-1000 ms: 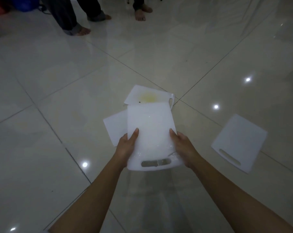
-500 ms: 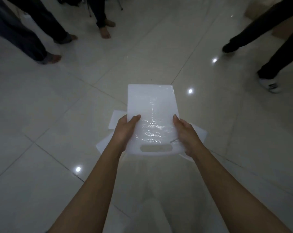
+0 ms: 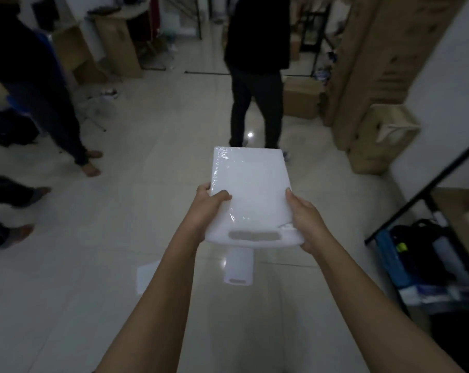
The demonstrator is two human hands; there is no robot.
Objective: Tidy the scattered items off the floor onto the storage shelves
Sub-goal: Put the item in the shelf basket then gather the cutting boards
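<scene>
A white plastic-wrapped cutting board (image 3: 252, 192) with a handle slot near me is held level above the floor. My left hand (image 3: 205, 208) grips its left edge, thumb on top. Its right edge sits in the grip of my right hand (image 3: 306, 219). Below it on the tiled floor lie another white cutting board (image 3: 238, 266) and a white board corner (image 3: 144, 275) beside my left forearm. A black-framed storage shelf (image 3: 427, 200) stands at the right, holding bags and boxes low down.
A person in black (image 3: 255, 76) stands straight ahead, close beyond the board. Legs and bare feet of other people (image 3: 88, 162) are at the left. Cardboard boxes (image 3: 373, 141) line the right wall and the far left back.
The view has lifted and turned from the floor to the room. The board stays gripped in both hands and is carried higher; the floor boards now lie below and behind it.
</scene>
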